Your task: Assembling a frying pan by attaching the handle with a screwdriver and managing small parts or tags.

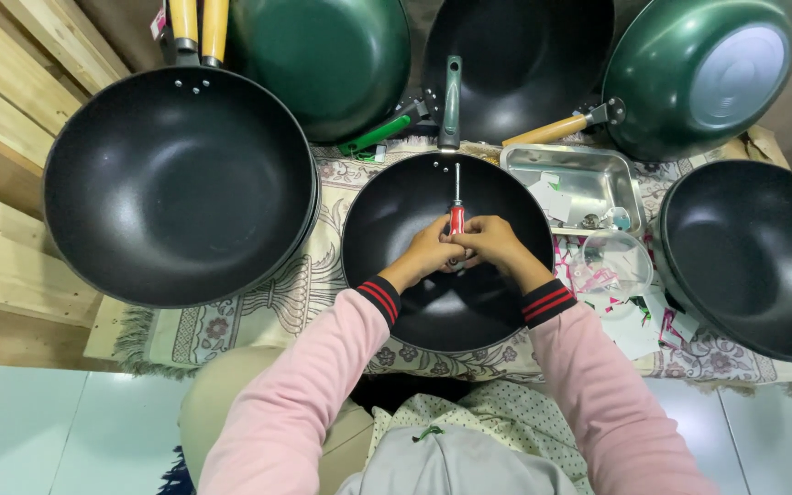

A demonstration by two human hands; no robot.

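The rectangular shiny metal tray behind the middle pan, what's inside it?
The rectangular metal tray holds white paper slips and a few small metal parts near its front edge. The clear round plastic bowl overlaps its front corner, hiding whatever lies there.

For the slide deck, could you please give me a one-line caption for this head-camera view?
Both hands, left and right, grip a red-handled screwdriver over a black wok, among more woks on a patterned cloth.
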